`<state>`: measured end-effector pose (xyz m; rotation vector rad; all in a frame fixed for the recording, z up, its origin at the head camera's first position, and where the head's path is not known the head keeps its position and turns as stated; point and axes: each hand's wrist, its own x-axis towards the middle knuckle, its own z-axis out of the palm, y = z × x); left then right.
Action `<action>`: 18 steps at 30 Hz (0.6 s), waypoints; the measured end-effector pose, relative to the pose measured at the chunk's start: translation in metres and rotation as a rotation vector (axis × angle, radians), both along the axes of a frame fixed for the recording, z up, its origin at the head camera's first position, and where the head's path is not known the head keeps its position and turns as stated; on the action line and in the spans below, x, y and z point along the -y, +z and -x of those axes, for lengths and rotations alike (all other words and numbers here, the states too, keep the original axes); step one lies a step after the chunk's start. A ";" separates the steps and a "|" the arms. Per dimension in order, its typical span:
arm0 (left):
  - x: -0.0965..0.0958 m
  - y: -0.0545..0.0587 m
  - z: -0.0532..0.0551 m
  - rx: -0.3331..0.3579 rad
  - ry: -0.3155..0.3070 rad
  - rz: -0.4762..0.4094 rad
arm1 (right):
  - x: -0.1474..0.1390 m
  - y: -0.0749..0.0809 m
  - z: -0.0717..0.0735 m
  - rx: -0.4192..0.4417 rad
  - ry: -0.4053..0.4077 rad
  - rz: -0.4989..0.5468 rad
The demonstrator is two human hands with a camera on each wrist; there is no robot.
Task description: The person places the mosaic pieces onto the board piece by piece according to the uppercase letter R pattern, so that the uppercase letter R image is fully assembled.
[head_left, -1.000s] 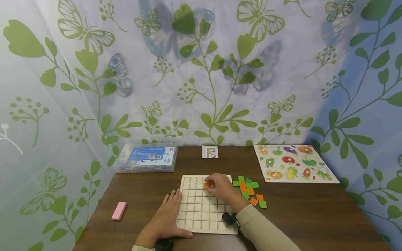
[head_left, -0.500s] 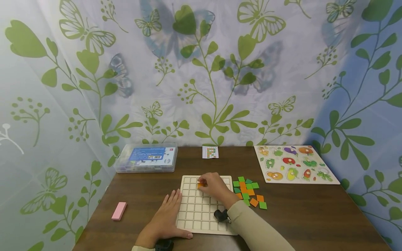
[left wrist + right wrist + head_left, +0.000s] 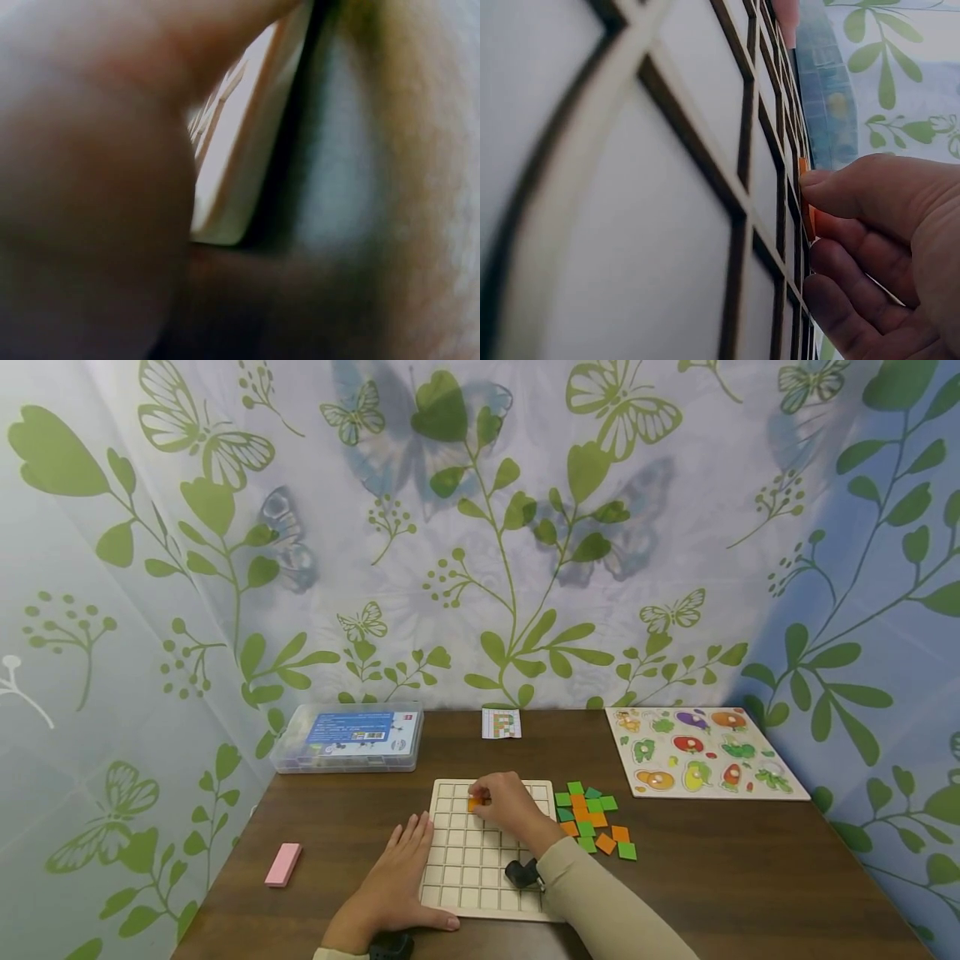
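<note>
A pale wooden grid board (image 3: 472,857) lies flat on the table in the head view. Over its upper rows, my right hand (image 3: 507,803) pinches an orange square tile (image 3: 474,805) between thumb and fingers. In the right wrist view the thumb presses on that tile (image 3: 807,202) at the board's surface; whether it sits inside a cell I cannot tell. Along the board's left side my left hand (image 3: 397,875) lies with straight fingers touching the edge, thumb at the lower edge. The left wrist view is blurred and shows the board's corner (image 3: 240,157) beside the hand.
Several loose orange and green tiles (image 3: 585,815) lie right of the board. A small pattern card (image 3: 502,723) and a clear plastic case (image 3: 347,739) stand at the back. A vegetable puzzle board (image 3: 705,753) is back right, a pink block (image 3: 283,865) at left.
My right hand has moved left across the board's upper rows with the orange tile, mostly in the first half second. The left hand has stayed in place.
</note>
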<state>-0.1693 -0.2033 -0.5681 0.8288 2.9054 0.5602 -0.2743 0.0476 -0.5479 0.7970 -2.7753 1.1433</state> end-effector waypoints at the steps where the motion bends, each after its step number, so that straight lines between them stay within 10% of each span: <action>1: 0.000 0.000 0.000 0.001 0.001 -0.001 | 0.000 0.000 0.000 0.007 -0.003 0.000; 18: 0.000 -0.002 0.001 -0.002 -0.006 -0.009 | 0.001 0.002 -0.007 0.066 -0.056 0.026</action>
